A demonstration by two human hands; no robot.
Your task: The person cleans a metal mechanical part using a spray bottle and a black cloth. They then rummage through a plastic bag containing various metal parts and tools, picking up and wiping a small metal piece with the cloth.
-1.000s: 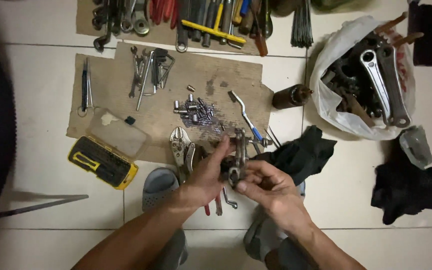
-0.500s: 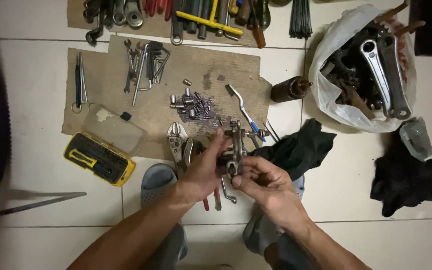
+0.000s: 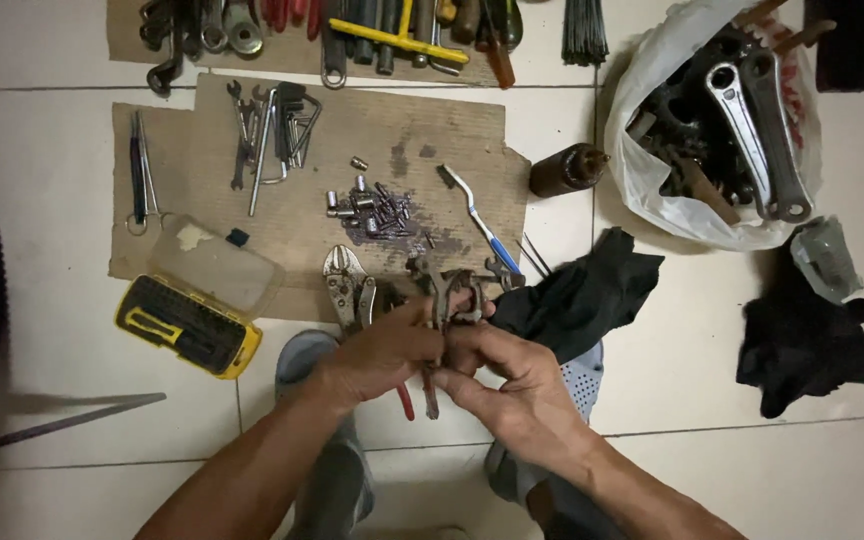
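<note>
Gripping metal part (image 3: 449, 290), fingers (image 3: 472, 345) closed

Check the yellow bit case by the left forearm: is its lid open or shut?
Open. The clear lid lies flipped back on the cardboard, beside the yellow bit case.

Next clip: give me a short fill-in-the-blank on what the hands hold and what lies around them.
1. Both hands grip one greasy ____ part.
2. The locking pliers lie on ____.
3. The brush has a white and ____ handle.
4. The crank arms sit in a white ____.

Missing words: metal; cardboard; blue; bag
</note>
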